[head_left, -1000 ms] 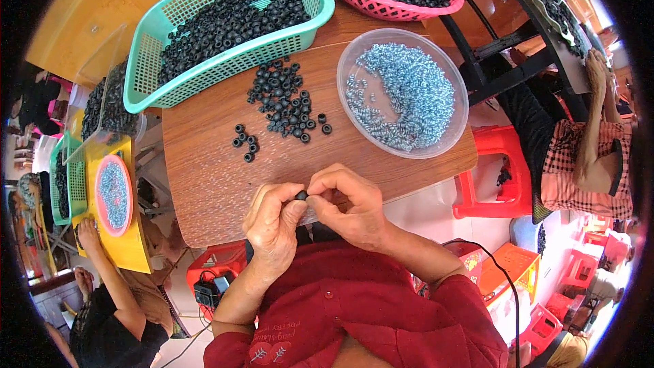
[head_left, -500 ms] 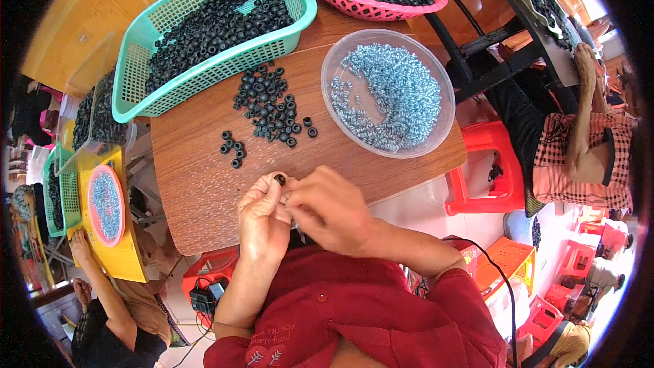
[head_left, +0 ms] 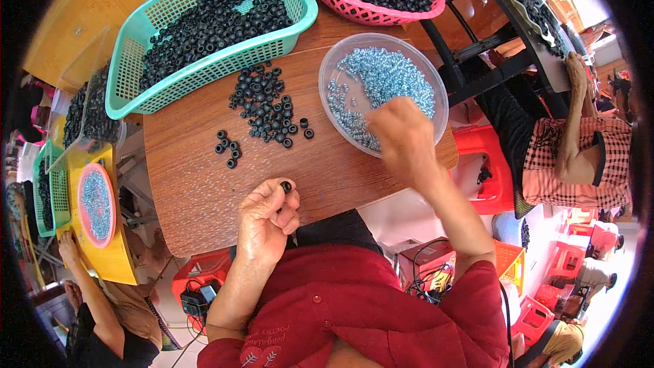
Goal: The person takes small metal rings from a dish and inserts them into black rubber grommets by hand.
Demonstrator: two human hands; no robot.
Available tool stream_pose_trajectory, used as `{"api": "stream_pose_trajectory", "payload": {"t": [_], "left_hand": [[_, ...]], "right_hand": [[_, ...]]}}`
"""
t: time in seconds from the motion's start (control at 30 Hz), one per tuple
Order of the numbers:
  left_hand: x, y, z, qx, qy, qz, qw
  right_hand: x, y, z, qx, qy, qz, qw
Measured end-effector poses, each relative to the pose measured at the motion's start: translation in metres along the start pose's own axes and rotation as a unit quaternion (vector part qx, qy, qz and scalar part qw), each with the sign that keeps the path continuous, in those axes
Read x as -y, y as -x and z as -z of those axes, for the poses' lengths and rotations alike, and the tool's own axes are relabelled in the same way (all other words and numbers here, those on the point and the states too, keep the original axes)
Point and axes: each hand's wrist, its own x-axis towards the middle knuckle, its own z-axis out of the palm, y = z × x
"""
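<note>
My left hand (head_left: pixel 267 221) is closed above the near part of the brown table, pinching a small round black plastic piece (head_left: pixel 286 186) with a hollow in its end. Another dark bit shows between its lower fingers. Over the front right of a clear round tub (head_left: pixel 328 117) hangs my right hand (head_left: pixel 403 135), its fingers pointing down and smeared by motion, so whether they hold anything is unclear. Inside that tub lie many tiny silvery-blue metal pieces (head_left: pixel 392 75) resembling springs. A loose heap of similar black pieces (head_left: pixel 262 105) is on the table beyond my left hand.
A turquoise basket (head_left: pixel 204 75) of black pieces stands at the back left, and a pink basket (head_left: pixel 371 12) of them at the back. Co-workers sit at tables on both sides. A red stool (head_left: pixel 480 170) is right of the brown table (head_left: pixel 204 211).
My right hand has left my left hand and moved right and away to the tub. My left hand stays near its place, still pinching the black piece.
</note>
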Motion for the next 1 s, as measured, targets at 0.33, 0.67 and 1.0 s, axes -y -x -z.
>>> {"api": "stream_pose_trajectory", "payload": {"t": [0.33, 0.67, 1.0], "left_hand": [[0.000, -0.001, 0.004, -0.005, -0.005, 0.001, 1.000], [0.001, -0.001, 0.004, -0.002, -0.010, -0.001, 1.000], [0.005, -0.001, 0.005, 0.008, -0.022, -0.011, 1.000]], "right_hand": [[-0.032, -0.019, -0.009, 0.088, 0.139, 0.016, 0.986], [-0.039, -0.011, -0.012, 0.155, 0.085, 0.004, 0.984], [-0.040, -0.017, -0.024, 0.186, 0.088, 0.018, 0.978]]}}
